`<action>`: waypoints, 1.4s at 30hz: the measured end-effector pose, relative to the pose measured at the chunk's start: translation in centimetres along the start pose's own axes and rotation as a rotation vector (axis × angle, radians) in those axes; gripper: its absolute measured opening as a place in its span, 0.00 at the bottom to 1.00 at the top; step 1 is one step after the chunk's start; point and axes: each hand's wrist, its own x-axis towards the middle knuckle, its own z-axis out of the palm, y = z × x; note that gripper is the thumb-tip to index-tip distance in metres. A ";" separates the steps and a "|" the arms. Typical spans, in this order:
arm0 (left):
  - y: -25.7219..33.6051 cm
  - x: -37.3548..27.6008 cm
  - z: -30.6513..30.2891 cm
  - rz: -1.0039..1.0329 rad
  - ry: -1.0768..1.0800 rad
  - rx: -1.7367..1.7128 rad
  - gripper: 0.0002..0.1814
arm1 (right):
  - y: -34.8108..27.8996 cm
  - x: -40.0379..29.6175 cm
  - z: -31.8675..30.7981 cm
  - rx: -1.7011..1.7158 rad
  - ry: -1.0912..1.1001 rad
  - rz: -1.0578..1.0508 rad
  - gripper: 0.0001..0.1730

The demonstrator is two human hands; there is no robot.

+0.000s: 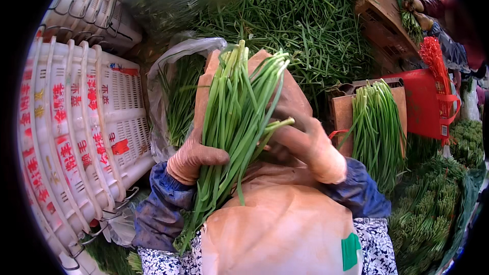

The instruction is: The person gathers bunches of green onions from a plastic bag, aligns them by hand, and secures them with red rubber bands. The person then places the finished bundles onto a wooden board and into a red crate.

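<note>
My left hand (198, 158), in a soiled knit glove, grips a bunch of long green stalks (233, 110) that look like garlic chives. Their pale cut ends point away from me, and the leaves trail down over my left sleeve and lap. Just right of the bunch is my right hand (309, 141), also gloved, its fingers blurred. One thick stalk (280, 123) sticks out sideways by those fingers; whether they hold it cannot be told. Under the bunch lies a brown board or sheet (296, 95), partly hidden, against my stained apron (279, 233).
White plastic crates (126, 103) with metal handles stack at left. Ahead spreads a heap of loose greens (267, 4), beside a plastic bag (153, 68). At right, a trimmed bunch (376, 118) leans on a wooden box (342, 109), near a red bag (416, 103). A co-worker's gloved hands (422, 19) hold greens.
</note>
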 end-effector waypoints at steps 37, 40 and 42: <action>-1.3 -1.4 3.6 -0.009 0.115 0.372 0.82 | -3.5 10.0 1.4 0.972 0.008 -0.258 0.12; -2.5 -1.0 4.0 -0.047 0.154 0.393 0.82 | -3.6 9.6 2.2 0.987 -0.072 -0.213 0.12; -2.5 -0.3 3.8 -0.056 0.159 0.343 0.79 | -3.9 9.8 1.4 0.779 -0.092 -0.258 0.14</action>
